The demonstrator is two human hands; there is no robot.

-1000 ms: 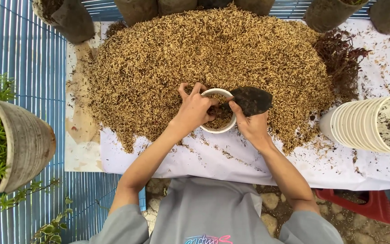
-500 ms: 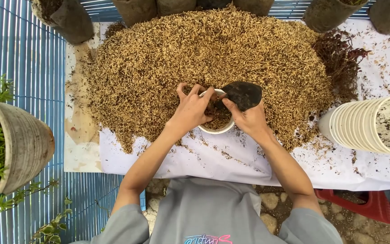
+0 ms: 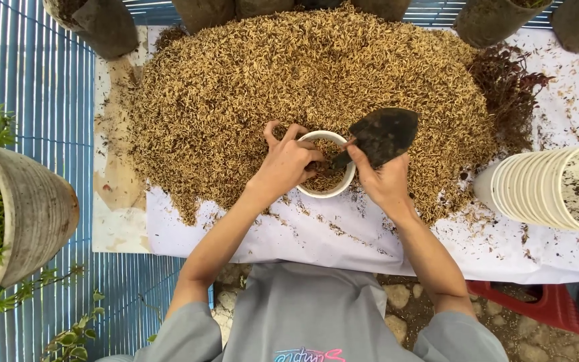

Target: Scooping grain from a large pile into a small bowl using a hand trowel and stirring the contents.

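Note:
A small white pot (image 3: 338, 190) sits at the near edge of a big heap of brown rice husks (image 3: 289, 87), partly filled with husks. My left hand (image 3: 288, 163) rests on the pot's left rim with fingers curled over it. My right hand (image 3: 384, 182) grips the handle of a dark trowel (image 3: 383, 134), whose blade is lifted and tilted just right of the pot.
A stack of white pots (image 3: 557, 188) lies on its side at right on the white sheet (image 3: 316, 241). A grey planter with green plants (image 3: 28, 214) is at left. Dark pots (image 3: 105, 23) line the far edge. A red stool (image 3: 544, 305) stands below.
The trowel has lifted up and to the right, away from the pot's rim, its blade now raised over the husk heap. My left hand stays on the pot.

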